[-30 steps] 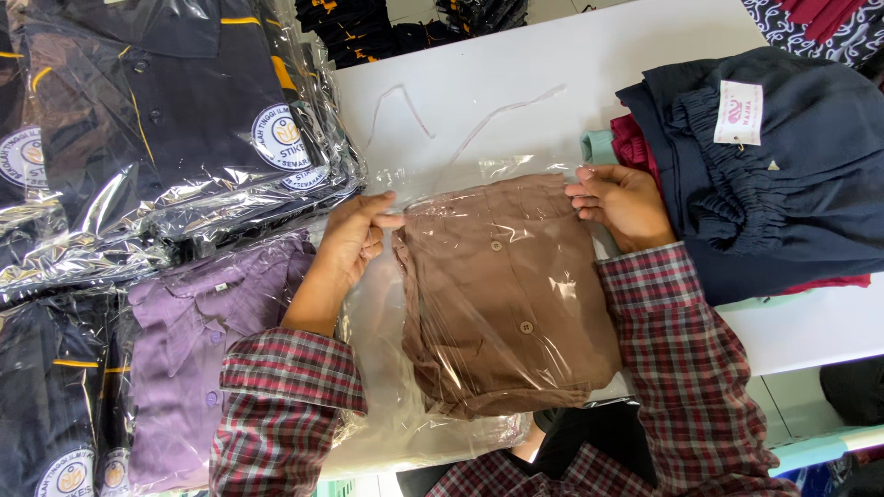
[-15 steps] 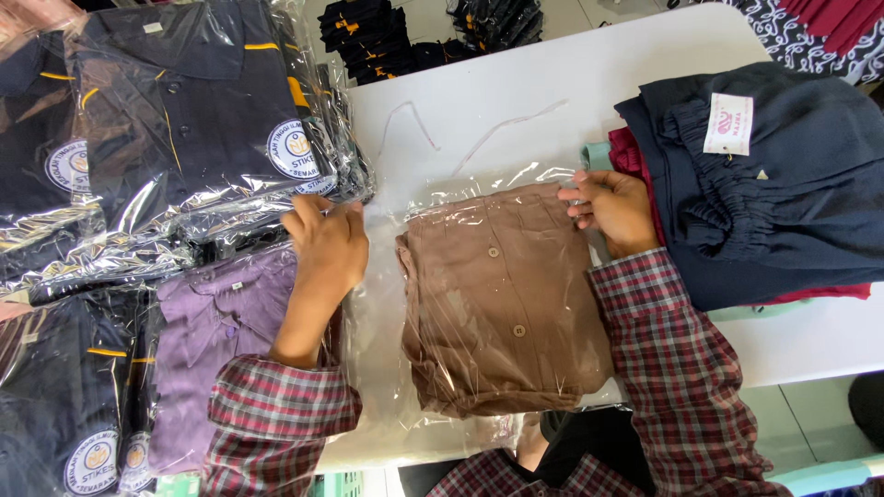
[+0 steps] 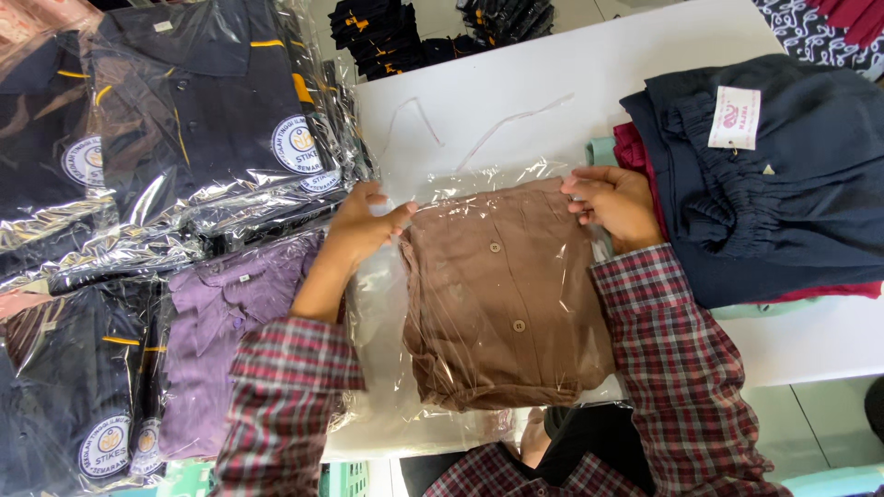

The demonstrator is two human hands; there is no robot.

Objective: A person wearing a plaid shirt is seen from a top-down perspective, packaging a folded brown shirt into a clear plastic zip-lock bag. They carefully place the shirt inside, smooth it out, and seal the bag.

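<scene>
Brown shirt [image 3: 502, 299] sits folded inside a clear plastic bag [image 3: 387, 368] on the white table [image 3: 589, 83]. Left hand [image 3: 361, 228] is back pinching the bag's top edge; right hand [image 3: 615, 201] still grips its corner.

navy bagged shirts [image 3: 138, 138] cut off at left edge; patterned cloth [image 3: 829, 28] at top right corner

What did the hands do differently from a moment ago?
The left hand slid out to the bag's left edge half a second ago, and has now come back to pinch the clear plastic bag at the top left corner of the brown shirt. The right hand kept hold of the top right corner. The shirt stayed flat on the white table.
</scene>
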